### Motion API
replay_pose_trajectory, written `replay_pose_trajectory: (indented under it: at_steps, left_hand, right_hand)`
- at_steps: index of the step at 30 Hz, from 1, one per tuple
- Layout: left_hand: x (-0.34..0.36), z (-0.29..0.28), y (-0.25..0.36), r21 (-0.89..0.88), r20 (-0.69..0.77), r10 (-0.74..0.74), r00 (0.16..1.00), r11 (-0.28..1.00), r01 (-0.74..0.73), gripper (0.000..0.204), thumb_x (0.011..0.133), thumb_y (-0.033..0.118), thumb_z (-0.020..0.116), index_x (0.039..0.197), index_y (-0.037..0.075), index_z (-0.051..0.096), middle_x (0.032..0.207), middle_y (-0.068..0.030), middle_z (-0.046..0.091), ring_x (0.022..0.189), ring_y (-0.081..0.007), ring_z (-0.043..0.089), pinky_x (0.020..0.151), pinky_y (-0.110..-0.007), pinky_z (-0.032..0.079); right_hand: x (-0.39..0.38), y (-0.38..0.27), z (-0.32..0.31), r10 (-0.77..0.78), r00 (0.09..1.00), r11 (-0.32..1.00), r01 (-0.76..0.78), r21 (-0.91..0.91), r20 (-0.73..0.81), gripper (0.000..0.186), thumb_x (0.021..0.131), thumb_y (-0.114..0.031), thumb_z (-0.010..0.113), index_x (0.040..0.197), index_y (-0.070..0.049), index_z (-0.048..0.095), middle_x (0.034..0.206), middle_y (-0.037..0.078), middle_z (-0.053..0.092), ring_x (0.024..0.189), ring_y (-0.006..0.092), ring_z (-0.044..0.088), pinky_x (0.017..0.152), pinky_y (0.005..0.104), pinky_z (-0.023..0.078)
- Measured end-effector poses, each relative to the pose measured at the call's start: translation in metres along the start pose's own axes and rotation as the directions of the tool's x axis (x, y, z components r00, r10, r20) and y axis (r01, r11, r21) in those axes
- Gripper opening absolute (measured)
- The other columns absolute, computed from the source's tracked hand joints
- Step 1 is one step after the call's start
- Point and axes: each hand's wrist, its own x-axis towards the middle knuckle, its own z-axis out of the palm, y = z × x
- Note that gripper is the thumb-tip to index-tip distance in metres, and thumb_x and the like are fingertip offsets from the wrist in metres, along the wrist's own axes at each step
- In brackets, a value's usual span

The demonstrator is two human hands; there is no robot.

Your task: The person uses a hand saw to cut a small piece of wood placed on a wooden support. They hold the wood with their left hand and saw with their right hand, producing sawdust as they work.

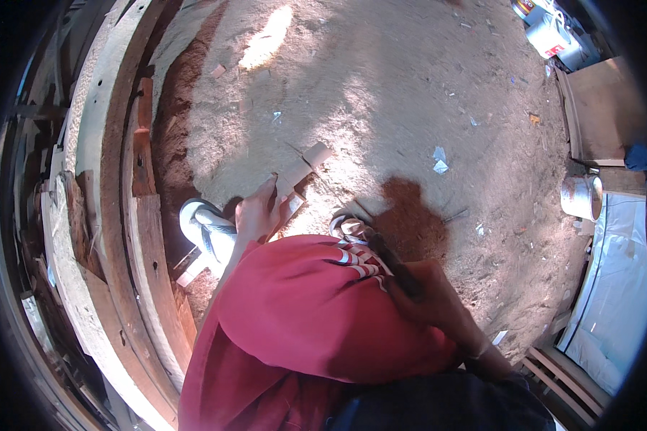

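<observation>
Below me on the dirt, a strip of pale wood lies slanted between my feet. My left hand reaches down to it, fingers closed about the strip near its middle; the fingertips partly hide the grip. A smaller light block lies beside those fingers. On the right, my right hand is wrapped round the dark handle of a tool, held beside my red-clad knee. The tool points toward my right foot, and its far end is too dark to name.
Long wooden beams line the left side. My sandaled left foot and right foot flank the wood. A white bucket, a wooden box and white sheeting stand right. Pale containers sit far right.
</observation>
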Motion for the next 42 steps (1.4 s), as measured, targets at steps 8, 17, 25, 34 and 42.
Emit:
replay_pose_trajectory:
  at_steps: [8,17,25,34,42]
  left_hand:
    - [-0.012,0.026,-0.03,0.141,-0.074,0.227,0.971,0.966,-0.216,0.05,0.094,0.036,0.069,0.139,0.014,0.062,0.119,-0.0086,0.074,0.097,-0.0303,0.075,0.079,-0.044,0.061]
    - [-0.002,0.009,-0.013,0.035,0.0,-0.041,0.999,0.999,0.041,0.047,0.096,0.037,0.067,0.137,0.015,0.063,0.108,-0.0151,0.076,0.094,-0.0362,0.075,0.079,-0.048,0.059]
    - [-0.005,-0.004,-0.001,-0.012,-0.021,-0.105,0.994,0.994,0.104,0.044,0.097,0.038,0.066,0.134,0.015,0.066,0.109,-0.0158,0.076,0.097,-0.0372,0.075,0.083,-0.049,0.059]
    - [-0.006,0.005,-0.011,0.191,-0.132,0.113,0.985,0.978,-0.087,0.049,0.091,0.04,0.073,0.131,0.011,0.069,0.115,-0.0095,0.066,0.102,-0.0299,0.067,0.084,-0.042,0.058]
    - [-0.002,0.014,-0.019,0.249,-0.226,0.148,0.963,0.964,-0.09,0.048,0.089,0.038,0.075,0.129,0.011,0.069,0.111,-0.008,0.067,0.099,-0.0283,0.067,0.081,-0.041,0.059]
  right_hand:
    - [-0.04,0.002,-0.021,-0.024,0.998,0.993,0.017,-0.116,-0.06,0.022,0.094,-0.011,0.074,0.078,0.003,0.068,0.055,0.01,0.057,0.056,0.0053,0.053,0.049,0.0351,0.041]
    - [0.014,-0.008,0.003,-0.338,0.941,0.917,0.332,-0.223,0.013,0.021,0.093,-0.013,0.074,0.08,0.002,0.065,0.058,0.014,0.06,0.05,0.016,0.06,0.049,0.0378,0.043]
    - [0.021,-0.006,0.005,-0.374,0.925,0.892,0.379,-0.245,0.065,0.015,0.09,-0.011,0.073,0.082,0.0,0.065,0.061,0.017,0.06,0.052,0.0261,0.063,0.051,0.042,0.046]
    - [0.02,0.033,0.009,-0.389,0.92,0.876,0.382,-0.295,0.038,0.017,0.089,-0.011,0.074,0.079,-0.002,0.063,0.059,0.015,0.058,0.051,0.0277,0.064,0.05,0.0415,0.045]
    - [0.027,0.039,0.006,-0.438,0.894,0.845,0.446,-0.294,0.096,0.013,0.09,-0.012,0.074,0.084,-0.003,0.066,0.057,0.014,0.054,0.046,0.0283,0.059,0.047,0.0419,0.042]
